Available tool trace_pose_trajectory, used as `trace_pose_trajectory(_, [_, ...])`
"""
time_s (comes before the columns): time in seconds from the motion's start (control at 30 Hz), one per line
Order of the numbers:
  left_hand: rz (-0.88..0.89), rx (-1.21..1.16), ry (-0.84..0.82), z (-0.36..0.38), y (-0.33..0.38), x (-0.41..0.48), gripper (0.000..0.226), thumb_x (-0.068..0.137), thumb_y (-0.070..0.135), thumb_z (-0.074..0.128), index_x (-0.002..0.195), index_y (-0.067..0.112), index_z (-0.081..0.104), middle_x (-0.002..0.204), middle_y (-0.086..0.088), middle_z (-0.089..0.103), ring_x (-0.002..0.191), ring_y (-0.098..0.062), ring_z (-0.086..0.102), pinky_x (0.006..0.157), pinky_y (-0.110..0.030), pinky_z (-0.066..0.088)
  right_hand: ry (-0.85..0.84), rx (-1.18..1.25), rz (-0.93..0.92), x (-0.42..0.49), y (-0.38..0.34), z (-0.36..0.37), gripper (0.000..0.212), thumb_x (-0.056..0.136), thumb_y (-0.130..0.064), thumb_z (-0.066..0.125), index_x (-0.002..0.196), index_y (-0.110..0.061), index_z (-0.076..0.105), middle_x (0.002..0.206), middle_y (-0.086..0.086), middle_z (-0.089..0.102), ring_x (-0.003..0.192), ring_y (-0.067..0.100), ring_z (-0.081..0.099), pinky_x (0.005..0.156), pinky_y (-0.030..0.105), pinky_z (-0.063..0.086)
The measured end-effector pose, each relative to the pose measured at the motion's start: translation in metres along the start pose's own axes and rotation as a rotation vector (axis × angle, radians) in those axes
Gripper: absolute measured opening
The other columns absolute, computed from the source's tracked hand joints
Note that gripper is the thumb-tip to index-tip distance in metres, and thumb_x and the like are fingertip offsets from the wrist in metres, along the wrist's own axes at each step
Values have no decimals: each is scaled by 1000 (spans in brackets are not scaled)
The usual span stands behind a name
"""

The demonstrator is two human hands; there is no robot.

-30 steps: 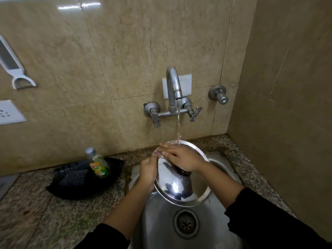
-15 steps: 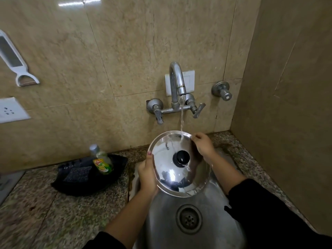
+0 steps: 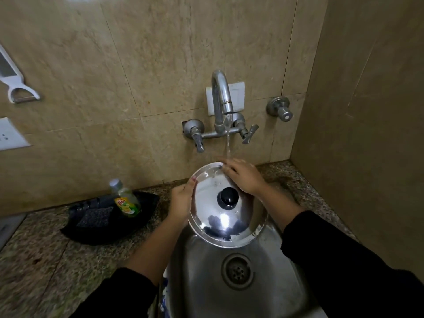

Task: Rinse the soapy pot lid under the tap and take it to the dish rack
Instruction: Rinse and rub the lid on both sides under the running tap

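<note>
The round steel pot lid (image 3: 229, 223), with a black knob (image 3: 228, 196) facing me, is held tilted over the steel sink (image 3: 206, 271). My left hand (image 3: 182, 203) grips its left rim, thumb on top. My right hand (image 3: 243, 177) lies flat on the lid's upper right surface, fingers spread across the far rim. Water runs from the wall tap (image 3: 221, 102) and lands by those fingers. No dish rack is in view.
A black tray (image 3: 91, 230) on the granite counter at left holds a dish soap bottle (image 3: 126, 200) and a dark scrubber (image 3: 95, 216). A peeler (image 3: 13, 81) hangs on the tiled wall. A side wall closes in at right. The drain (image 3: 237, 270) lies below the lid.
My right hand slid from the lid's right rim up to its far edge under the water stream. My left hand keeps its hold on the left rim.
</note>
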State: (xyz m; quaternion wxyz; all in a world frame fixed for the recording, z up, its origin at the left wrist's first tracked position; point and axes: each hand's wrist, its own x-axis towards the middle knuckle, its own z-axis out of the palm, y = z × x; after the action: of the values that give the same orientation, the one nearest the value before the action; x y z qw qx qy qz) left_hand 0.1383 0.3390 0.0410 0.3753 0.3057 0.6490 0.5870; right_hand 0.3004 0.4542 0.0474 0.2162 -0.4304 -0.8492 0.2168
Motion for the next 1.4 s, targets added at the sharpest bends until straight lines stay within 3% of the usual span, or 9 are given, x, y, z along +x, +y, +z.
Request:
trace_pose_trajectory(0.1, [-41, -98, 103, -4, -13, -2, 32, 93, 34, 56, 77, 10, 68, 83, -13, 70, 79, -27, 65, 78, -39, 53, 144, -136, 150, -18, 22, 10, 47, 102, -37, 25, 148, -26, 31, 155, 1, 34, 143, 23, 28, 115, 44, 21])
trace_pose_trajectory(0.23, [-13, -71, 104, 1, -14, -2, 32, 92, 36, 57, 72, 14, 68, 77, -6, 71, 74, -22, 66, 74, -35, 53, 19, -175, -173, -21, 10, 14, 48, 103, -36, 23, 150, -30, 23, 160, -6, 16, 148, 11, 4, 118, 36, 0])
trace_pose_trajectory(0.57, [-118, -222, 343, -1, -15, 0, 34, 95, 31, 52, 68, 12, 58, 70, -4, 60, 63, -16, 56, 56, -26, 44, 56, -159, -46, -105, 10, 63, 68, 95, -54, 21, 153, -23, 2, 161, -5, -4, 148, 10, -8, 122, 35, 4])
trace_pose_trajectory(0.77, [-157, -187, 330, 1, -23, -2, 34, 95, 29, 52, 75, 4, 61, 69, -6, 60, 64, -20, 56, 59, -26, 45, 46, -305, -652, -119, -4, 89, 50, 98, -18, 44, 147, -16, 36, 155, 2, 33, 146, 19, 25, 117, 38, 27])
trace_pose_trajectory(0.9, [-262, -186, 247, 3, -27, 0, 31, 96, 29, 50, 89, 2, 63, 80, -10, 63, 69, -25, 60, 68, -31, 50, 227, -308, -720, -106, -13, 82, 43, 97, -9, 43, 136, -23, 52, 141, 0, 54, 133, 21, 48, 108, 36, 38])
trace_pose_trajectory(1.03, [-413, -146, 86, -14, -26, 2, 57, 99, 48, 29, 79, 7, 62, 61, -8, 60, 44, -18, 55, 39, -16, 43, 295, -142, -545, -104, -23, 55, 36, 87, -12, 55, 120, -22, 65, 111, 0, 73, 98, 18, 70, 79, 28, 54])
trace_pose_trajectory(1.1, [-365, -7, 113, -22, -34, 0, 62, 99, 51, 23, 70, 8, 58, 55, -5, 54, 44, -17, 51, 44, -19, 40, 268, -78, -334, -97, -28, 40, 30, 88, -20, 54, 117, -23, 63, 92, 5, 75, 79, 26, 71, 63, 33, 54])
trace_pose_trajectory(1.27, [-346, -18, 57, -35, -61, -8, 54, 96, 55, 32, 128, 16, 50, 120, -5, 59, 98, -19, 59, 77, -30, 45, 142, 415, 75, -74, -37, 12, 25, 88, -19, 63, 112, -15, 68, 104, 8, 72, 96, 23, 67, 84, 43, 54])
trace_pose_trajectory(1.4, [-377, -289, -130, -39, -67, -19, 55, 92, 56, 35, 123, 17, 59, 126, -13, 63, 108, -25, 62, 82, -38, 51, 50, 796, 346, -57, -20, 8, 13, 80, -8, 69, 88, -16, 74, 94, 17, 73, 89, 36, 69, 85, 50, 55])
